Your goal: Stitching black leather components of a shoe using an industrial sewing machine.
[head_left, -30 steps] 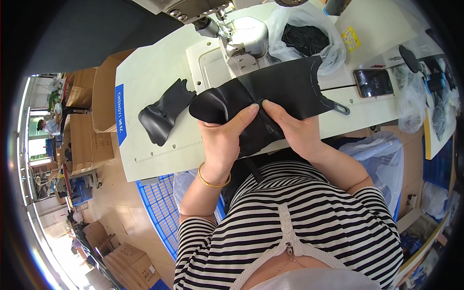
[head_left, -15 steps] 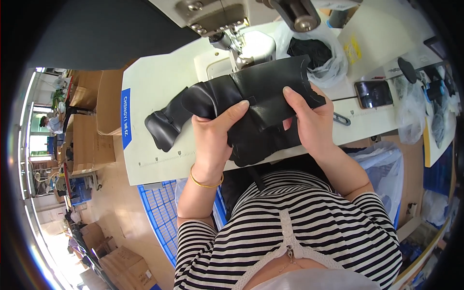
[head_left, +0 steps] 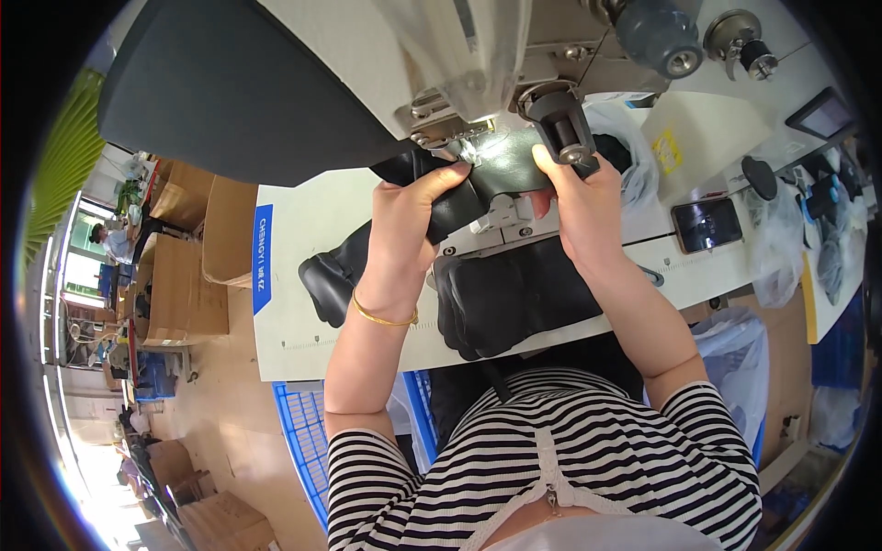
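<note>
A black leather-like piece [head_left: 511, 167] lies under the lit needle area of the sewing machine [head_left: 459, 147]. My left hand [head_left: 402, 225] pinches its left part, thumb on top close to the presser foot. On the other side my right hand [head_left: 586, 202] grips the right edge, thumb above and fingers beneath. A wrinkled black tail [head_left: 335, 280] of material trails left of my left hand onto the white table [head_left: 289, 321]. Between my forearms, near the table's front edge, rests a folded black bundle [head_left: 519, 298], touched by neither hand's fingertips.
A phone [head_left: 707, 226] lies at the right, with clear plastic bags [head_left: 779, 225] beyond it. Another bag holding dark material [head_left: 634, 156] stands behind my right hand. Blue baskets [head_left: 301, 432] sit below the table edge. Cardboard boxes [head_left: 188, 289] and a distant person [head_left: 118, 243] are at left.
Both hands have moved away from my body, carrying the black piece up to the machine's needle. The folded bundle beneath is now uncovered. The head view has shifted, showing more of the machine.
</note>
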Motion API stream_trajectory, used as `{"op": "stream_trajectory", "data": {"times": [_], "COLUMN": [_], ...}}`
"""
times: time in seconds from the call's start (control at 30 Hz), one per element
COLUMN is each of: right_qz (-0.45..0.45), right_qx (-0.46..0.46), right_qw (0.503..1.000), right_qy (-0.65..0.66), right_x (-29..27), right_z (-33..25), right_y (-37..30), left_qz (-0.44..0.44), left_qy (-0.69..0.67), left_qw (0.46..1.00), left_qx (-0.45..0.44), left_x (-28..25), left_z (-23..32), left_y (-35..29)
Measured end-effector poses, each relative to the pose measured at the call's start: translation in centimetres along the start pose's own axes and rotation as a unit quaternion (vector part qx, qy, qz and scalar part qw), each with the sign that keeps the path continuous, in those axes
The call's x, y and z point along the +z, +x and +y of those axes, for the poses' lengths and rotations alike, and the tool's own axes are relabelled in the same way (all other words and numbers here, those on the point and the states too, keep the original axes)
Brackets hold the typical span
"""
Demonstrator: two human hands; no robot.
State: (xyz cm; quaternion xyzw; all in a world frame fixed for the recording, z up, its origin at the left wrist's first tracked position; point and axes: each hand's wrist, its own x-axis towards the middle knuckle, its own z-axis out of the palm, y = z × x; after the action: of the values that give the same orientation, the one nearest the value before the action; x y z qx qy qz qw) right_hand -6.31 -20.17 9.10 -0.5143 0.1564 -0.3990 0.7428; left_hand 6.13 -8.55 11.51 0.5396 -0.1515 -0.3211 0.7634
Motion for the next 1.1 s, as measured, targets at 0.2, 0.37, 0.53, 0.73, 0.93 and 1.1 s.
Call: {"op": "stream_trajectory", "data": {"times": [0.2, 0.37, 0.53, 0.73, 0.93, 1.1], "right_qz": [0.005, -0.003, -0.002, -0.005, -0.001, 0.005], "right_qx": [0.016, 0.007, 0.01, 0.002, 0.003, 0.006], "right_qw": [1.0, 1.0, 1.0, 1.0, 1.0, 1.0], "right_qy": [0.005, 0.001, 0.007, 0.004, 0.004, 0.008], "right_x": [-0.12, -0.21, -0.27, -0.47, -0.26, -0.13], "right_z": [0.26, 0.19, 0.19, 0.52, 0.47, 0.4], "right_y": [0.43, 0.49, 0.52, 0.47, 0.46, 0.46], "left_qz": [-0.001, -0.002, 0.003, 0.001, 0.005, 0.007], "left_qy": [0.014, 0.033, 0.041, 0.033, 0.038, 0.032], "left_qw": [1.0, 0.999, 0.999, 0.999, 0.999, 0.999], "left_qx": [-0.005, 0.015, 0.017, 0.01, 0.013, 0.02], "left_x": [0.22, 0.02, 0.06, 0.09, 0.04, 0.19], "left_z": [0.39, 0.16, 0.08, 0.08, 0.11, 0.03], "left_y": [0.05, 0.19, 0.06, -0.02, -0.1, 0.1]}}
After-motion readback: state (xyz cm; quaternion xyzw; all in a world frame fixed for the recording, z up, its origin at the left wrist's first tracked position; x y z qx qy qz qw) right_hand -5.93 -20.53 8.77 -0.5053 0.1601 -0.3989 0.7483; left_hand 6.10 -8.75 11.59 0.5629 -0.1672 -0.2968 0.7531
